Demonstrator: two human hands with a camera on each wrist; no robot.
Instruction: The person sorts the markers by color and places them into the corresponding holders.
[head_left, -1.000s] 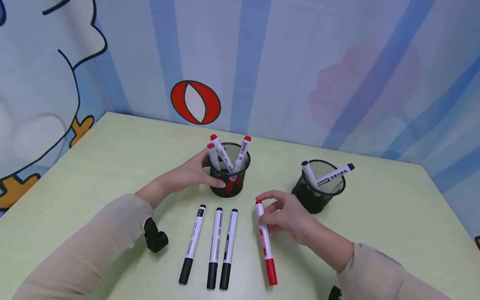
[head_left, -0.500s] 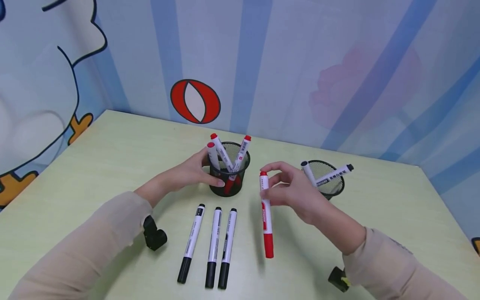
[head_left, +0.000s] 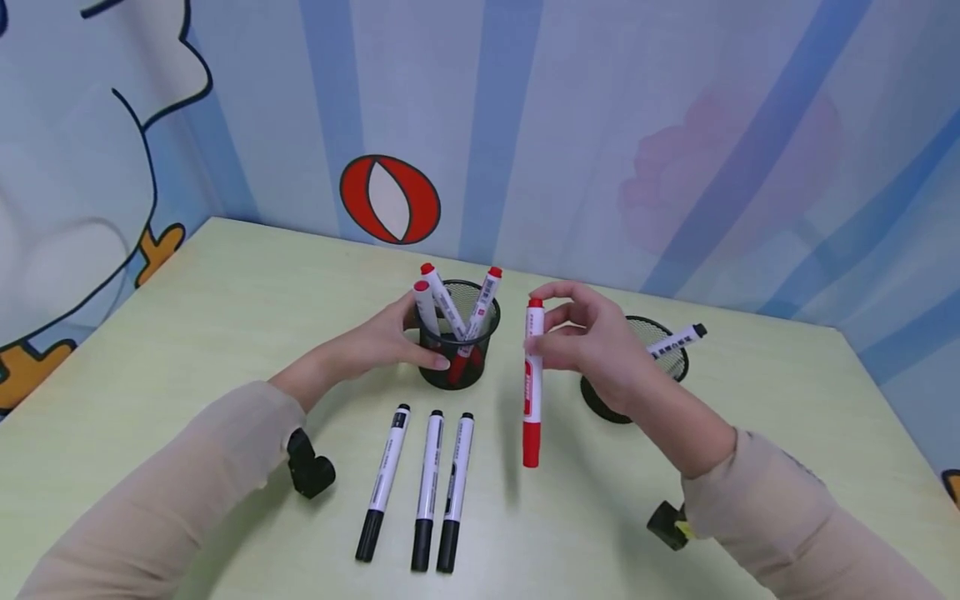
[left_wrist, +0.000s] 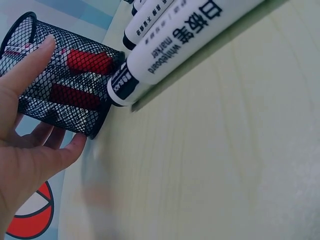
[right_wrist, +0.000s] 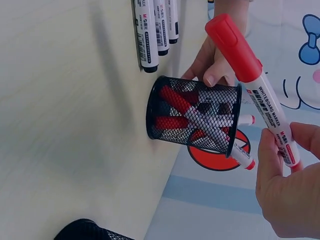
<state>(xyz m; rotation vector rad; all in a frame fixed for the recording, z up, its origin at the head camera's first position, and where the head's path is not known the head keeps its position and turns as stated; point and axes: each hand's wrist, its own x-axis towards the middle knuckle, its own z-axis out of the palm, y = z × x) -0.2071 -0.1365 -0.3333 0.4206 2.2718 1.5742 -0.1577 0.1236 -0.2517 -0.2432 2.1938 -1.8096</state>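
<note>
My right hand (head_left: 592,333) pinches a red whiteboard marker (head_left: 532,383) near its upper end and holds it upright above the table, red cap down. Just left of it stands a black mesh pen cup (head_left: 472,358) with three red markers inside, caps down. My left hand (head_left: 382,337) grips this cup from its left side, thumb across the front. In the left wrist view the thumb and fingers (left_wrist: 75,147) lie around the mesh wall. Seen from the right wrist, the red marker (right_wrist: 270,107) slants beside the cup (right_wrist: 195,115), its cap beyond the rim.
Three black markers (head_left: 426,492) lie side by side on the pale table (head_left: 285,550) in front of the left cup. A second mesh cup (head_left: 603,404) with a black marker (head_left: 677,340) stands behind my right hand, partly hidden. A patterned wall (head_left: 570,167) rises behind the table.
My right hand has lifted the red marker off the table and raised it toward the back, level with the left cup. The left hand keeps its grip on the cup.
</note>
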